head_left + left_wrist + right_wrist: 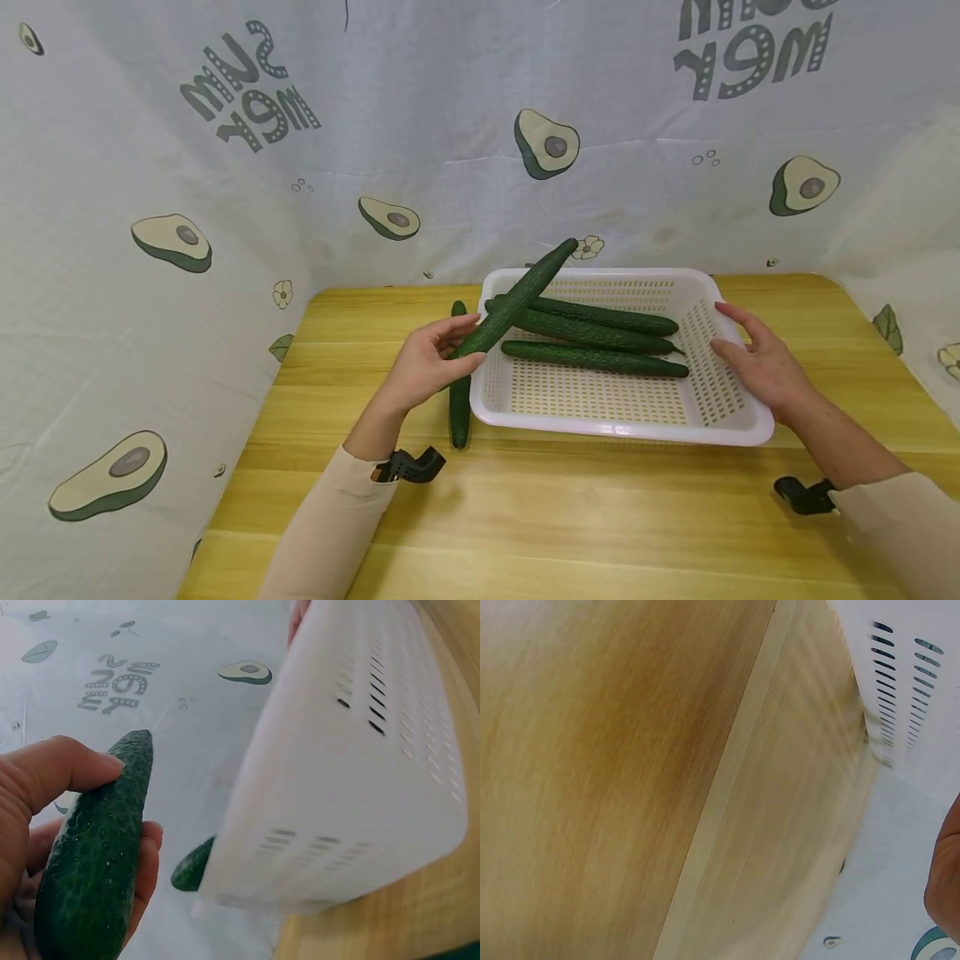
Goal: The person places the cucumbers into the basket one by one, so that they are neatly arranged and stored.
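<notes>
My left hand (420, 367) grips a long green cucumber (517, 300) near its lower end. Its far end slants up over the left rim of a white plastic basket (618, 430). In the left wrist view, the thumb lies on top of this cucumber (97, 855) and the fingers curl beneath. Three other cucumbers (596, 357) lie lengthwise inside the basket. My right hand (768, 375) holds the basket's right rim, thumb over the edge. Only a bit of that hand (945, 877) shows in the right wrist view, beside the slotted basket wall (900, 690).
Another cucumber (459, 421) lies on the wooden table (570, 517) just left of the basket, partly behind the left hand. A white cloth (450, 100) printed with avocados hangs behind and beside the table.
</notes>
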`<state>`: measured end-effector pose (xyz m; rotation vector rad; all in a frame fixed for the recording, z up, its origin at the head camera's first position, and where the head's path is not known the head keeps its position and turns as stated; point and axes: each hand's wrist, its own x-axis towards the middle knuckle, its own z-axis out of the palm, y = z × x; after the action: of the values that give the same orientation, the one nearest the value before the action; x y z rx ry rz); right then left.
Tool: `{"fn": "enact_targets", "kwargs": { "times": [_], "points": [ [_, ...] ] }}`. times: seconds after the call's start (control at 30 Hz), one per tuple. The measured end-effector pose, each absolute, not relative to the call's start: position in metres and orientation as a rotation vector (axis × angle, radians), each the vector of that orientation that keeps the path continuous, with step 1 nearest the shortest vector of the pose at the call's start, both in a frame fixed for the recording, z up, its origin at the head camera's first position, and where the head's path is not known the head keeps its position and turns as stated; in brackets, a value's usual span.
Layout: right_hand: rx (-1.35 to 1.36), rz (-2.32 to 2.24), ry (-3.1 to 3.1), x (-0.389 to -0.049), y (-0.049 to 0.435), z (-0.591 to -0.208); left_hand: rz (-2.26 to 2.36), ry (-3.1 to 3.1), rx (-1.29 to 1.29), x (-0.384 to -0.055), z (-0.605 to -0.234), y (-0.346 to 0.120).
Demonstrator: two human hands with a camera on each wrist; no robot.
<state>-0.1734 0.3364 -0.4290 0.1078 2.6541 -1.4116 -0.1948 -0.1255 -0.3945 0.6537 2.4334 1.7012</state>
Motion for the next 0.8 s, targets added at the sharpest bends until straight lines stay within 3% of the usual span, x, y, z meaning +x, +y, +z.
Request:
{"fn": "enact_targets", "kwargs": {
  "times": [0.5, 0.8],
  "points": [
    [0.118, -1.412, 2.644, -0.171, 0.335, -0.427, 1.382, 2.450, 1.007, -0.204, -0.377, -0.078],
    [0.138, -1.408, 2.628, -0.172, 0.334, -0.422, 1.247, 2.364, 0.977, -0.209, -0.376, -0.050]
  ]
}}
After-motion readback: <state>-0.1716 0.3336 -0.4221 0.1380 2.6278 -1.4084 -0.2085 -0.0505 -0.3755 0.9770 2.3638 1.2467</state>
